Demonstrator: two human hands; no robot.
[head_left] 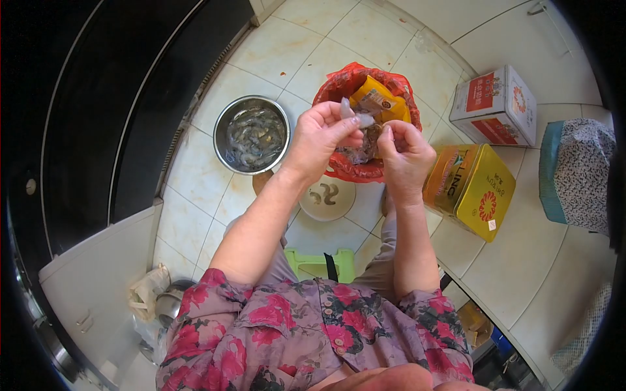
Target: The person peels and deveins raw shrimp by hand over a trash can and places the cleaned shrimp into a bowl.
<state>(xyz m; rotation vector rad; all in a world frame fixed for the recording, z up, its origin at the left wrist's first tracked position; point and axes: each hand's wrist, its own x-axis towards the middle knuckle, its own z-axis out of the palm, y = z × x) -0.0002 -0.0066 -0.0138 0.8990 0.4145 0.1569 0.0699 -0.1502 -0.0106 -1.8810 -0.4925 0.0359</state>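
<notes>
My left hand (324, 135) pinches a pale, translucent shrimp (365, 120) above a bin lined with a red bag (337, 88). Close on its right, my right hand (405, 153) has thumb and forefinger pressed together near the shrimp's end; what they hold is too small to name. Inside the bin lie a yellow packet (385, 98) and clear plastic. To the left, a steel bowl (220, 144) holds several grey shrimp (255, 138) in liquid. Below my hands, a white bowl (339, 210) contains a few peeled shrimp (329, 193).
A green stool (344, 264) stands between my legs. On the right are a yellow tin (479, 189), a red and white box (489, 104) and a patterned cloth cover (580, 173). Bags and a metal pot (168, 306) lie at lower left, beside a white cabinet door (98, 280).
</notes>
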